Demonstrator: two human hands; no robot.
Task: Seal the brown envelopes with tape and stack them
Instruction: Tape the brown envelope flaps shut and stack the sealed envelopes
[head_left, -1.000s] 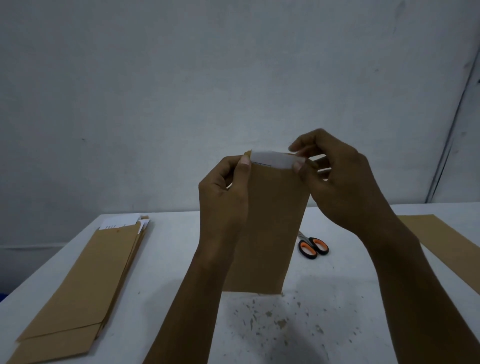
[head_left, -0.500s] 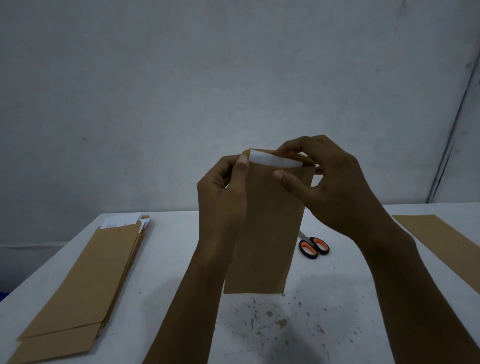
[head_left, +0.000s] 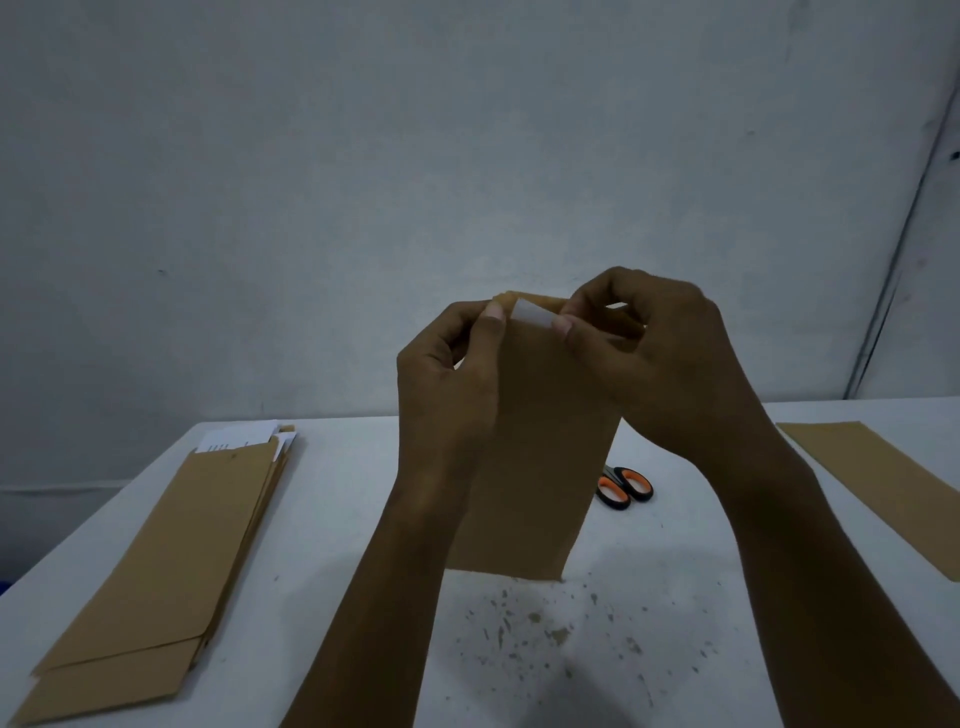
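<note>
I hold a long brown envelope (head_left: 540, 457) upright above the white table (head_left: 623, 649), its lower edge near the tabletop. A pale strip of tape (head_left: 531, 315) lies across its top edge. My left hand (head_left: 449, 374) grips the envelope's top left corner, thumb beside the tape's left end. My right hand (head_left: 649, 358) grips the top right corner, with its thumb on the tape's right end and its fingers curled behind the envelope.
A pile of brown envelopes (head_left: 156, 571) with white paper showing at its far end lies at the left. Another brown envelope (head_left: 883, 488) lies flat at the right edge. Orange-and-black scissors (head_left: 623, 486) rest behind the held envelope. Small debris dots the near table.
My right thumb has slid left along the tape, so less of the strip shows. The left hand and the envelope have stayed nearly still.
</note>
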